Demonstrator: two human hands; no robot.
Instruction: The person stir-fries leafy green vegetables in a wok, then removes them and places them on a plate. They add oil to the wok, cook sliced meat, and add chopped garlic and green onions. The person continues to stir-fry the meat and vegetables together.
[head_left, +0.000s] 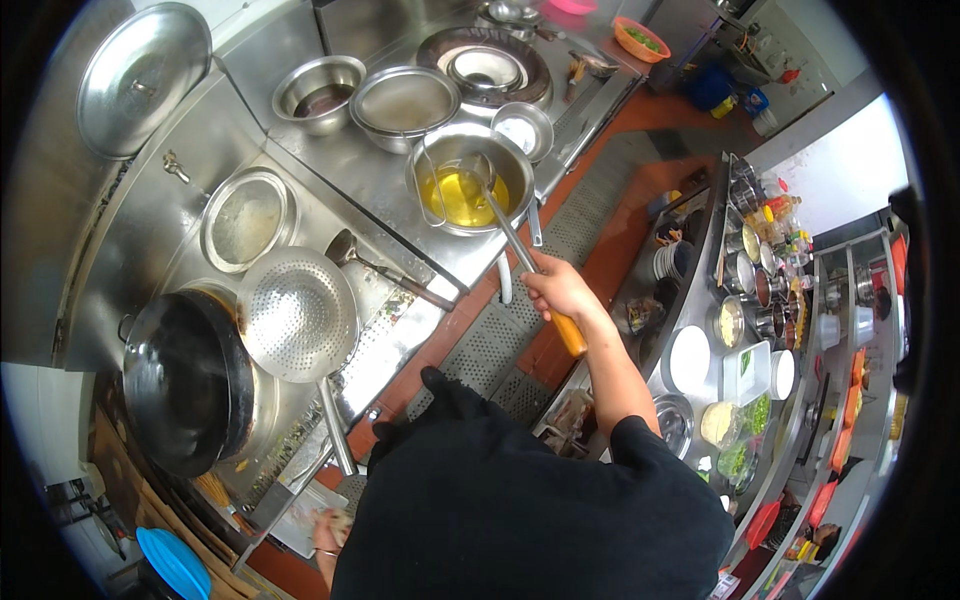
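Note:
My right hand (559, 289) grips the wooden-ended handle of a long metal ladle (512, 229). The ladle's bowl rests in a steel basin (520, 161) of yellow oil (466, 199), with a bent metal wire over the basin's left rim. At the lower left, my left hand (327, 531) is partly hidden by my body and slightly blurred, with a pale, crumpled thing at its fingers; a whitish plastic tray or bag is beside it. A perforated steel strainer (298, 315) leans against a black wok (187, 382). A second ladle (394, 274) lies right of the strainer.
Steel pots stand behind the oil basin, among them one with dark liquid (321, 96). A round lid (144, 81) leans at the upper left. On the right, a counter holds white plates (688, 360), a clear container (746, 373) and bowls of chopped greens. Metal floor grating (480, 352) lies between.

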